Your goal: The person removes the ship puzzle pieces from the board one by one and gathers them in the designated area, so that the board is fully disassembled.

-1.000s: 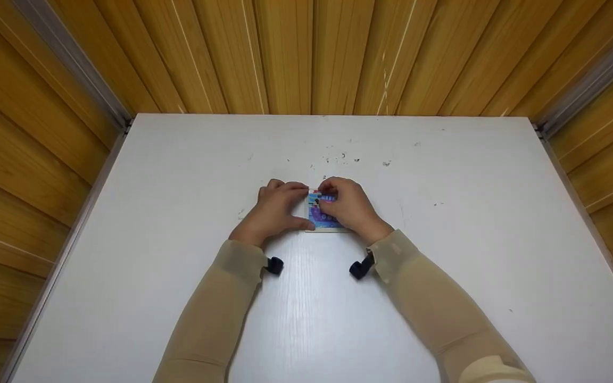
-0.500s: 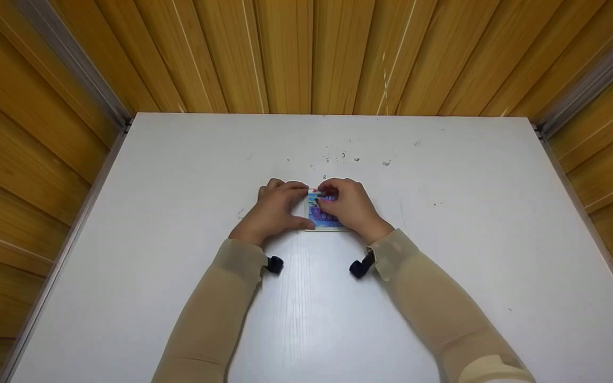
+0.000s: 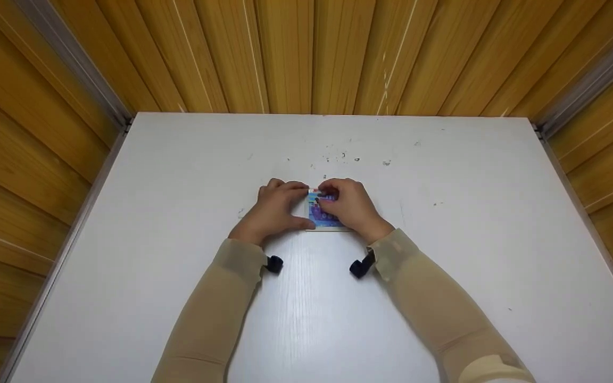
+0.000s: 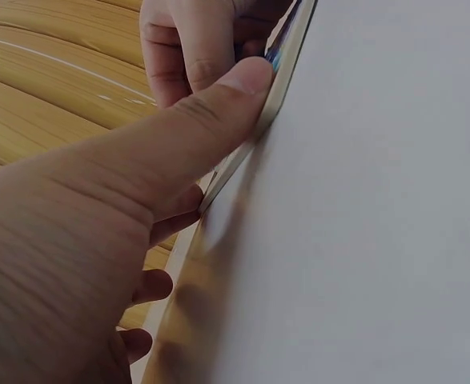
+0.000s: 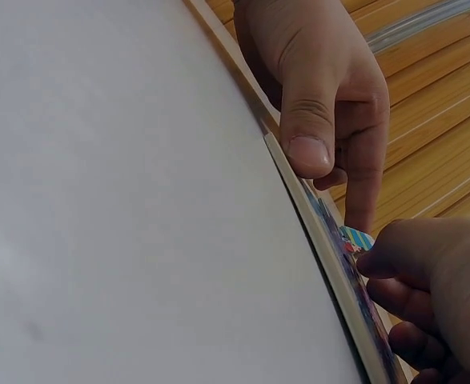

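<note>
A small square puzzle board (image 3: 316,224) with a blue and purple picture and a pale rim lies flat on the table. My left hand (image 3: 277,209) spans its left side, the thumb on the near corner and the fingertips at the far corner. Over the right part of the picture is my right hand (image 3: 355,208), thumb and fingers pinched together. In the right wrist view, a puzzle piece (image 5: 358,238) with blue and yellow stripes stands tilted up from the board at the right hand's thumb and fingertips. That hand hides much of the picture.
The white table (image 3: 306,308) carries small dark marks beyond the hands. Wooden slat walls (image 3: 312,58) rise behind it and at both sides. A black wrist camera (image 3: 274,264) sticks out from the left cuff, another from the right.
The right fingertips shift very slightly over the picture. The left hand and the board stay in place.
</note>
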The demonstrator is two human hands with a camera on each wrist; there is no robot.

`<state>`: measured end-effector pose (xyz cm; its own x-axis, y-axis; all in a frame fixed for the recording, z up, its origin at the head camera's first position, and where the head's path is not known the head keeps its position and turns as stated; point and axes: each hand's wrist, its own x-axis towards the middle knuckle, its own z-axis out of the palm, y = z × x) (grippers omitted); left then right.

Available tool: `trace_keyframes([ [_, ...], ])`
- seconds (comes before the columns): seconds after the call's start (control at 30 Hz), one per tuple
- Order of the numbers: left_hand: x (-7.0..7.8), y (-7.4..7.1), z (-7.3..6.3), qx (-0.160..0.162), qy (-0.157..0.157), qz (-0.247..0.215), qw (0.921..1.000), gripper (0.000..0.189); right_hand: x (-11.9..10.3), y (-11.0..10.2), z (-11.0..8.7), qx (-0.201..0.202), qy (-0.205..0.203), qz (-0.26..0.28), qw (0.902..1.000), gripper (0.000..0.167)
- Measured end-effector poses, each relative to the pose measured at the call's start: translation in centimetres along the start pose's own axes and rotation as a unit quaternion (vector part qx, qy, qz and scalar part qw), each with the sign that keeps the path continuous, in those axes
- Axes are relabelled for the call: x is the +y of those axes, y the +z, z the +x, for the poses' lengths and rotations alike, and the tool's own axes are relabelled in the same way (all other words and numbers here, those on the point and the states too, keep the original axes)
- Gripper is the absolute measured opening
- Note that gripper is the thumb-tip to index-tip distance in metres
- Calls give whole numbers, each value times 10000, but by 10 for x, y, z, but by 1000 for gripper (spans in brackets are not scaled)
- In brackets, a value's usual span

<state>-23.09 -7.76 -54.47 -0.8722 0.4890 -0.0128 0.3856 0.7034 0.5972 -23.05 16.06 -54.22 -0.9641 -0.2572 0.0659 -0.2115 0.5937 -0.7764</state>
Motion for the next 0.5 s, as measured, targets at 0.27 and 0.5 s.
trace_keyframes([
  [0.27,0,0,-1,31,7,125,9999,64,0,0,0,17,-16,30,10000,32],
  [0.5,4,0,-2,148,32,236,9996,58,0,-1,-1,-20,65,93,9999,32],
])
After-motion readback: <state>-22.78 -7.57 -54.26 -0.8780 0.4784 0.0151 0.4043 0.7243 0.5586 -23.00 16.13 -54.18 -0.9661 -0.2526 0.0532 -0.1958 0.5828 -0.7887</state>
